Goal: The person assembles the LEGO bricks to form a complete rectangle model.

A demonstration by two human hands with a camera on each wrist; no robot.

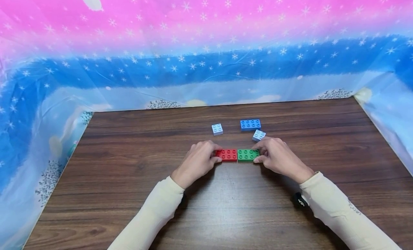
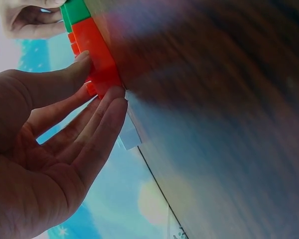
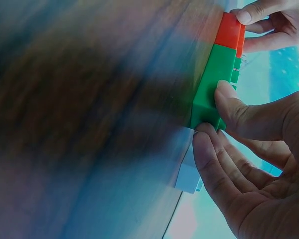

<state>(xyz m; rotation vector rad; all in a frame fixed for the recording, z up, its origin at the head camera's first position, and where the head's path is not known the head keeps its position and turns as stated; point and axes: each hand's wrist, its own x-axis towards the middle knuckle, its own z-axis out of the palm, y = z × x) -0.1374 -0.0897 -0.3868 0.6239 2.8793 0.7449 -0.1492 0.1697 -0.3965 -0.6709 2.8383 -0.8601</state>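
Near the middle of the table, a red toy brick (image 1: 229,155) and a green toy brick (image 1: 246,155) stand end to end in one line, studs up. My left hand (image 1: 199,159) pinches the red brick at its left end, thumb on the near side and fingers at the far side. At the other end, my right hand (image 1: 280,157) pinches the green brick the same way. In the right wrist view the thumb lies on the side of the green brick (image 3: 209,92). The left wrist view shows the red brick (image 2: 97,57) between thumb and fingers.
Behind the row lie a white square brick (image 1: 217,129) and a blue brick (image 1: 250,125). Another white brick (image 1: 259,135) sits close beyond the right fingers, touching or nearly touching the blue one. A snowflake-patterned cloth (image 1: 206,67) hangs along the back of the wooden table (image 1: 129,192).
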